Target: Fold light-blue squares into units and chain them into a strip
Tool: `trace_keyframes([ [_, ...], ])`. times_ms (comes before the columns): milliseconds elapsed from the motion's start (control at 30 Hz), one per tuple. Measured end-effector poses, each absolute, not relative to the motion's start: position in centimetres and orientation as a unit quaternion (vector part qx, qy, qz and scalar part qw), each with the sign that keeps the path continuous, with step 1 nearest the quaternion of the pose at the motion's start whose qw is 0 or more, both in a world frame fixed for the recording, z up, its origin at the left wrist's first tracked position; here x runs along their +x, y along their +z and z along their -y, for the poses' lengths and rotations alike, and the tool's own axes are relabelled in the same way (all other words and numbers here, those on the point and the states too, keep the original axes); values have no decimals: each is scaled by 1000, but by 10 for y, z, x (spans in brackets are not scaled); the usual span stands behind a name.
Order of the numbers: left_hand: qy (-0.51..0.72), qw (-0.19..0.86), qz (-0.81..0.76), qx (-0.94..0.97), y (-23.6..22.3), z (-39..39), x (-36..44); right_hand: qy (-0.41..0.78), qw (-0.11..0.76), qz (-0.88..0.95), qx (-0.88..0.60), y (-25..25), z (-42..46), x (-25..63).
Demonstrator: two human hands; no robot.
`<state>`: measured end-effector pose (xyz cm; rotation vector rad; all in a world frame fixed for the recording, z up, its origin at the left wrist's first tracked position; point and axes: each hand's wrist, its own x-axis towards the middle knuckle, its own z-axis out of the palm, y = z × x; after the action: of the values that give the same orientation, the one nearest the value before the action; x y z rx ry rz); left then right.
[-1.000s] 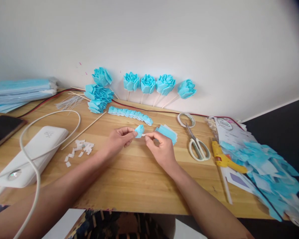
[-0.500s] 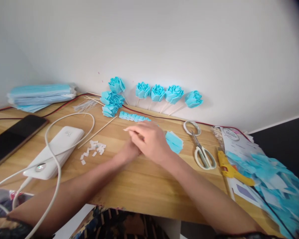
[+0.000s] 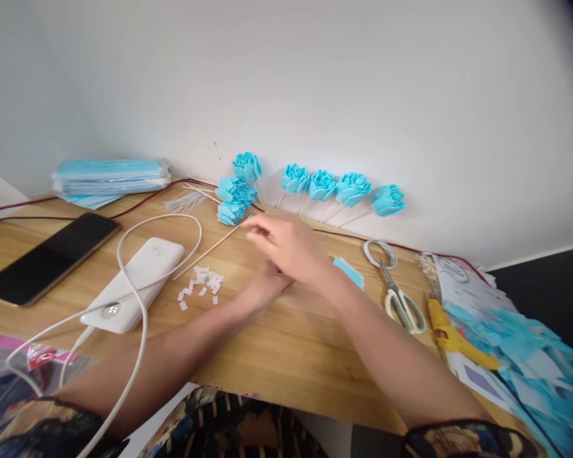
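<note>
My right hand (image 3: pixel 291 245) is stretched across my left, its palm down and its fingers slightly parted; I see nothing between them. Below it, my left hand (image 3: pixel 268 283) is closed, its fingertips partly covered and blurred. The folded blue petal it pinched a moment earlier is hidden now. Small white paper bits (image 3: pixel 200 280) lie scattered to the left of both hands, one of them apart at the near side. Behind my right wrist shows a stack of blue squares (image 3: pixel 349 272). The row of folded petals is almost wholly covered by my right hand.
Blue fabric roses (image 3: pixel 322 184) on sticks lean against the wall. To the right lie a tape roll (image 3: pixel 391 256), scissors (image 3: pixel 402 308), a yellow glue gun (image 3: pixel 451 331) and blue scraps (image 3: pixel 530 343). A power bank (image 3: pixel 136 286) with a looping cable and a phone (image 3: pixel 52 257) occupy the left.
My right hand has left the petal and crossed leftward over my left hand. A white bit seen at its fingertips is gone, and an extra bit lies by the scattered ones. The view has shifted left.
</note>
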<state>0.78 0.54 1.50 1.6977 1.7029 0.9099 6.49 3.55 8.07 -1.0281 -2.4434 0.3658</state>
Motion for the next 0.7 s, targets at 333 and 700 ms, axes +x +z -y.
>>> trace_keyframes([
  [333,391,675,-390,489,2,8,-4,252,181,783,-539,77,-15,191],
  [700,325,641,-438,540,-4,6,0,353,218,756,-506,48,-4,197],
])
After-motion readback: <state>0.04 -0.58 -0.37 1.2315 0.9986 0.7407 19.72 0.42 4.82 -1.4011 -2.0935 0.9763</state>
